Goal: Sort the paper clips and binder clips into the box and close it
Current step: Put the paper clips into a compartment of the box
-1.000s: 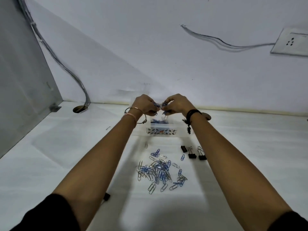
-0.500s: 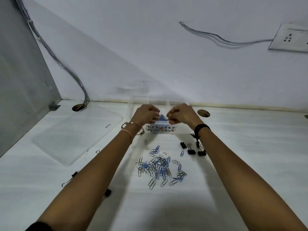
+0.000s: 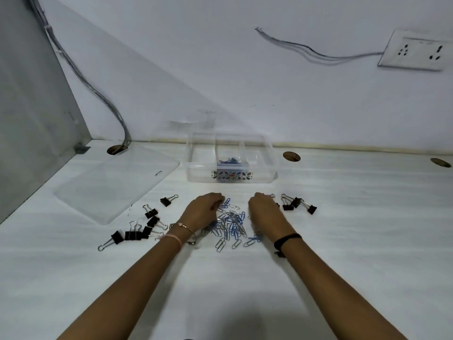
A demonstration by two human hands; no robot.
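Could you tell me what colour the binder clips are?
The binder clips are black with silver wire handles, in the head view.

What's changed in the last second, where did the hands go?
Both hands left the box, where they let go paper clips, and came back toward the person: left hand and right hand now flank the paper clip pile. Box, lid and binder clips stayed put.

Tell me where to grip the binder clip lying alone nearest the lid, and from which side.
Pinch the binder clip across its black body, coming from above. It lies flat, its wire handles pointing right and away, toward the box, with bare table around it, so fingers probably fit on both sides.
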